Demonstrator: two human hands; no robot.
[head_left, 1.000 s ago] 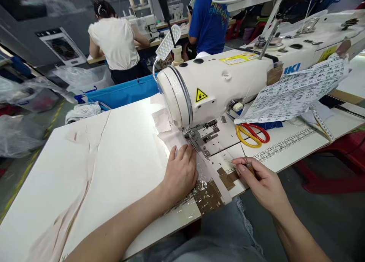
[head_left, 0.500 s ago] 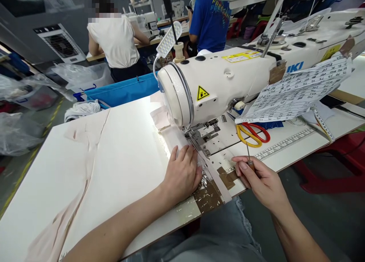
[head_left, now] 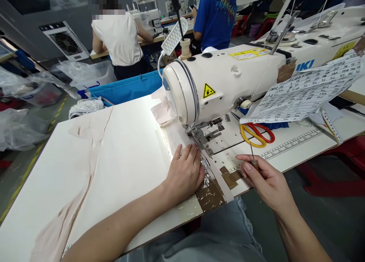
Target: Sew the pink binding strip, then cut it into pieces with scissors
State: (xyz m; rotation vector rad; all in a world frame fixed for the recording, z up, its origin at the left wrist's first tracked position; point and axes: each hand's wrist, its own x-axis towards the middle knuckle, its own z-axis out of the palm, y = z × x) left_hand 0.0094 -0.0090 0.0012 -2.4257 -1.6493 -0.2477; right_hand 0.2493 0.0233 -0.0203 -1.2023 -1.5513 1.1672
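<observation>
My left hand (head_left: 185,170) lies palm down on pale pink fabric (head_left: 176,135), its fingers stretched toward the needle area of a white sewing machine (head_left: 228,73). The fabric runs under the machine head by the presser foot (head_left: 194,131). A narrow pale strip (head_left: 223,181) trails from there to the table's front edge, just right of that hand. Held over the front edge, my right hand (head_left: 265,178) grips an awl (head_left: 254,164) by its wooden handle, with the thin metal point upward. Its index finger reaches out to the left.
Scissors (head_left: 258,135) with red and yellow handles lie behind my right hand. A written paper sheet (head_left: 302,91) hangs on the machine. More pink fabric (head_left: 92,151) drapes over the table's left side. Two people sit or stand beyond a blue cloth bin (head_left: 128,89).
The whole scene has shifted slightly to the right in view as the camera turned. Both hands keep nearly the same pose, the right still holding the awl.
</observation>
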